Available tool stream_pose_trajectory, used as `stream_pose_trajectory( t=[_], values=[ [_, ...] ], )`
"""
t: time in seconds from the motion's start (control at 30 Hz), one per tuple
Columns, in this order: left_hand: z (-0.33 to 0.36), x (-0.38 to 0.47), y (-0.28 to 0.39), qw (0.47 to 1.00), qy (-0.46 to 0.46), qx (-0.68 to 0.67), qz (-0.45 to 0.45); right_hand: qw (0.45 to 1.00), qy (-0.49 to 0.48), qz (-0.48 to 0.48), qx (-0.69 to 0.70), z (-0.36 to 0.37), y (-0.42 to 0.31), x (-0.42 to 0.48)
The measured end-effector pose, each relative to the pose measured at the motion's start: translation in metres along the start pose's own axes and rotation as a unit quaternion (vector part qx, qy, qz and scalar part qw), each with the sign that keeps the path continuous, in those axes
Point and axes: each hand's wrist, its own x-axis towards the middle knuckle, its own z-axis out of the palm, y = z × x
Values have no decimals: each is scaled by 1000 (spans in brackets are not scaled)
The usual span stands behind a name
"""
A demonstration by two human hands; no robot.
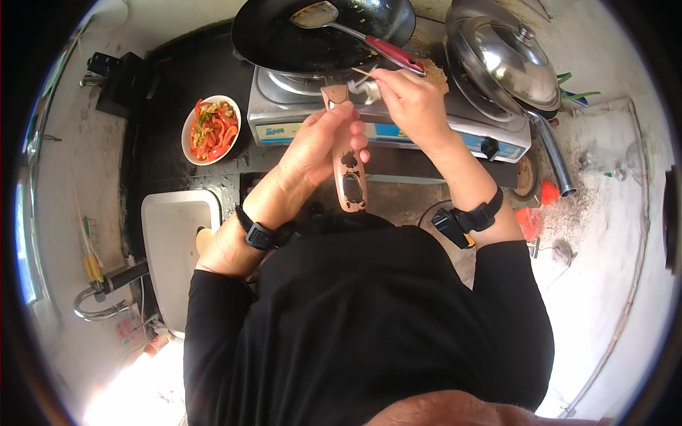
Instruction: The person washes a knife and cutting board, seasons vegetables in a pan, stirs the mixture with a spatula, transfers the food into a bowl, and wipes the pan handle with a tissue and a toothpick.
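My left hand [330, 130] grips a brownish, worn handle [351, 183] with black patches where its coating has come off. The handle points toward me, and its far end reaches the near rim of the black wok [272, 45]. Above the stove's front edge, my right hand [413, 101] pinches a thin pale stick [363, 72]. A blurred whitish thing [371, 91] shows under those fingers; I cannot tell what it is. Inside the wok lies a metal spatula [315, 15], its red handle [394, 53] resting over the rim toward my right hand.
A two-burner gas stove [463, 125] carries the wok and, at right, a lidded steel pan [503, 58] whose handle [551, 154] juts toward me. A bowl [185, 133] of sliced red peppers stands left. Nearer are the sink [176, 255] and faucet [101, 314]. A knife block [125, 85] stands far left.
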Motion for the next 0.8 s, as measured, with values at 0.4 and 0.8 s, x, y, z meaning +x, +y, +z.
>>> stream_pose_trajectory(
  t=[0.4, 0.8],
  values=[
    [-50, 6, 0, 997, -73, -15, 0, 988, -75, 93, 93, 26, 38, -68],
    [-123, 77, -121, 538, 86, 783, 300, 989, -22, 86, 115, 46, 47, -96]
  ],
)
